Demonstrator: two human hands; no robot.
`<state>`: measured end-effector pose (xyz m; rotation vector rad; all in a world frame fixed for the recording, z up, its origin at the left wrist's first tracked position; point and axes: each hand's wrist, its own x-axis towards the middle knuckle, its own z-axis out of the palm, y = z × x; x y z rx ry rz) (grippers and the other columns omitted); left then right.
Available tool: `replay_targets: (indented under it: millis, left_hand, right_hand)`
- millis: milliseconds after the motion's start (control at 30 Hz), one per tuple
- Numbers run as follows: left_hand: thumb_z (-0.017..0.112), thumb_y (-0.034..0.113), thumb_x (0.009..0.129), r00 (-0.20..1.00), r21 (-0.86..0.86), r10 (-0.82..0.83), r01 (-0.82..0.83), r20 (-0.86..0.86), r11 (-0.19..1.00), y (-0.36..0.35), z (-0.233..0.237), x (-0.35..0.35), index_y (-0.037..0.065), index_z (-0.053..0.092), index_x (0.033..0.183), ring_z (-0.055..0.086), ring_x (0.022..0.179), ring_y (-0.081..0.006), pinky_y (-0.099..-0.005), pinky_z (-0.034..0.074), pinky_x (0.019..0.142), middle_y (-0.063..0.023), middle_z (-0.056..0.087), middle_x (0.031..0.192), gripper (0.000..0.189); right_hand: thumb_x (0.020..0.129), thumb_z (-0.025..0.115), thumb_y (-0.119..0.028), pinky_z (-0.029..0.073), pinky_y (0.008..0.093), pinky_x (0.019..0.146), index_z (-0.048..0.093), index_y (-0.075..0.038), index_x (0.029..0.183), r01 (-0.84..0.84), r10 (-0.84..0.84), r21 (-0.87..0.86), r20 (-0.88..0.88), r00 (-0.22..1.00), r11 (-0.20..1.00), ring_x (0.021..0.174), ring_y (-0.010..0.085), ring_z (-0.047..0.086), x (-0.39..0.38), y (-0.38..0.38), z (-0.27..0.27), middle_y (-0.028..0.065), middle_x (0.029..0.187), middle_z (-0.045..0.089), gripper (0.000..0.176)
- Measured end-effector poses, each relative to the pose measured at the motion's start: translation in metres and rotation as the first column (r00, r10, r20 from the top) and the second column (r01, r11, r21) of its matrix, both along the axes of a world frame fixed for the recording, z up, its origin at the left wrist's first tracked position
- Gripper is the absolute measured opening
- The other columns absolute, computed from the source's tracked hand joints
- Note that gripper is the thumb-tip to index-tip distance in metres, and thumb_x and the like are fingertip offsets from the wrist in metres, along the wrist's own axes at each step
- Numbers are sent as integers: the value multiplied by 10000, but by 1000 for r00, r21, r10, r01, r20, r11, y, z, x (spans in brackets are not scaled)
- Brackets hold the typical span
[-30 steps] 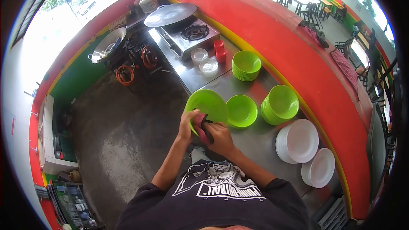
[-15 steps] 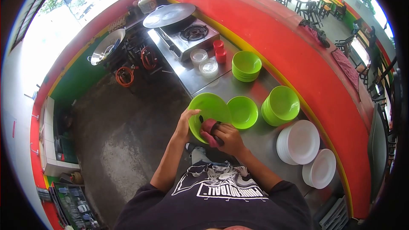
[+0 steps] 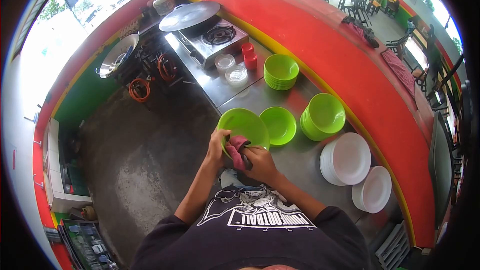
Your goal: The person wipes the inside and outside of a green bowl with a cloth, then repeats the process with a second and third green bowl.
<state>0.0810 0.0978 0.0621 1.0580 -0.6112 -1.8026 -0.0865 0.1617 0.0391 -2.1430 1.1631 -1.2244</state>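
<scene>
A green bowl [image 3: 246,123] is tilted up in front of me, its left rim gripped by my left hand [image 3: 216,145]. My right hand [image 3: 261,164] is closed on a dark red cloth [image 3: 237,150], which lies against the bowl's near edge. Just right of the held bowl, another green bowl [image 3: 278,126] rests on the steel counter. Two stacks of green bowls stand beyond it, one at the back [image 3: 281,70] and one to the right [image 3: 325,115].
White plates [image 3: 351,159] and white bowls [image 3: 375,190] are stacked on the counter's right. Clear lidded containers [image 3: 236,75], red cups [image 3: 250,61] and a gas stove [image 3: 210,40] with a large wok lid [image 3: 189,16] stand farther back. A red wall [image 3: 320,40] borders the counter.
The cloth and my right hand have shifted left and slightly down, to the bowl's near rim close to my left hand. The whole view has shifted slightly.
</scene>
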Motion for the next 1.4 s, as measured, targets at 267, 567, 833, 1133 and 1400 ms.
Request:
replay_targets:
  millis: [267,567,833,1133,1400]
  left_hand:
    - [478,423,1028,973,0,-186,188,137,982,8,35,11,9,598,1248,652,994,-169,-309,519,889,-104,672,1125,484]
    - [436,463,1086,960,-246,-64,134,273,960,11,-57,33,22,681,1126,621,870,-83,-256,490,791,-30,689,986,506]
    - [516,442,1064,963,-154,81,-43,255,987,20,-42,10,20,717,813,572,535,-44,-218,441,485,6,671,690,530]
    - [536,401,1064,842,-321,-172,372,511,871,10,-10,15,-25,735,910,567,623,-36,-242,479,525,12,698,779,494]
    - [531,448,1051,956,-56,78,-65,282,996,3,5,9,-18,703,881,651,595,-139,-281,531,547,-66,711,792,525]
  right_hand:
    - [717,797,-87,532,411,802,682,-62,1036,-94,92,43,47,995,995,805,335,673,-26,1,-15,120,887,695,340]
    - [895,769,-162,531,281,886,551,34,1319,-312,-248,382,886,392,870,976,146,664,-15,13,1,73,1115,676,516]
    - [921,734,-235,445,370,1056,592,20,1317,-69,-304,463,680,667,884,1233,224,575,-28,-3,-13,148,1299,611,492]
    - [838,764,-317,371,491,1125,669,-21,1233,-198,198,22,14,980,980,1354,375,499,-38,-16,30,164,1387,604,504]
    - [919,686,-207,311,442,1160,385,54,1484,-126,-110,256,739,665,959,1398,348,439,-22,8,-40,238,1464,471,692]
